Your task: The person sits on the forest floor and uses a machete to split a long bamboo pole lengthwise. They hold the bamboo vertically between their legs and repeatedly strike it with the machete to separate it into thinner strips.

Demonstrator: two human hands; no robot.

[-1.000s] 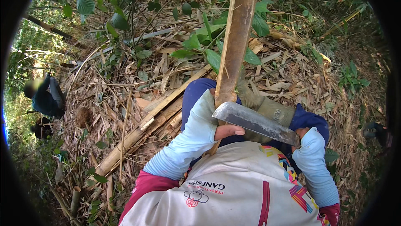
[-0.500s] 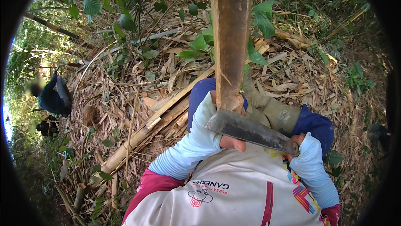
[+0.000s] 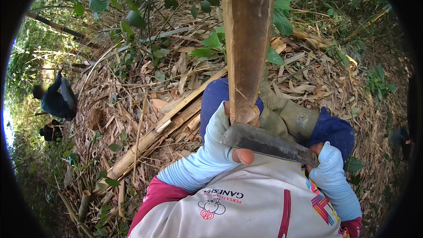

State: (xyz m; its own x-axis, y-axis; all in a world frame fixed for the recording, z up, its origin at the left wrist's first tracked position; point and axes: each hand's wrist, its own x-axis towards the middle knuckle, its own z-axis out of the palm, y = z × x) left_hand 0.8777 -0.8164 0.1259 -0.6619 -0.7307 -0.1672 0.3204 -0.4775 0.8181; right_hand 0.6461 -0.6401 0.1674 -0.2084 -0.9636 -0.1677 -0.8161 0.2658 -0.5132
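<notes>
A split length of bamboo (image 3: 250, 40) rises away from me, its brown hollow face toward me and its cut near end between my knees. My left hand (image 3: 219, 128), mostly covered by a light blue sleeve, is closed around that near end; its thumb sticks out below the blade. In my right hand (image 3: 318, 153) is a machete (image 3: 269, 143), gripped at the handle, which the fingers hide. Its dark, broad blade points left across my lap. The blade's tip lies just below the bamboo's cut end, and I cannot tell whether they touch.
Long split bamboo pieces (image 3: 154, 134) lie on the leaf-strewn ground at my left. Leafy saplings (image 3: 136, 18) stand ahead. My boots (image 3: 299, 118) are beyond the machete. A person in dark clothes (image 3: 59, 97) is at the far left, and cut bamboo stumps (image 3: 83, 205) are at lower left.
The bamboo has shifted slightly right and its near end a little lower. Both hands and the machete have moved slightly right and down. Both grips stay the same.
</notes>
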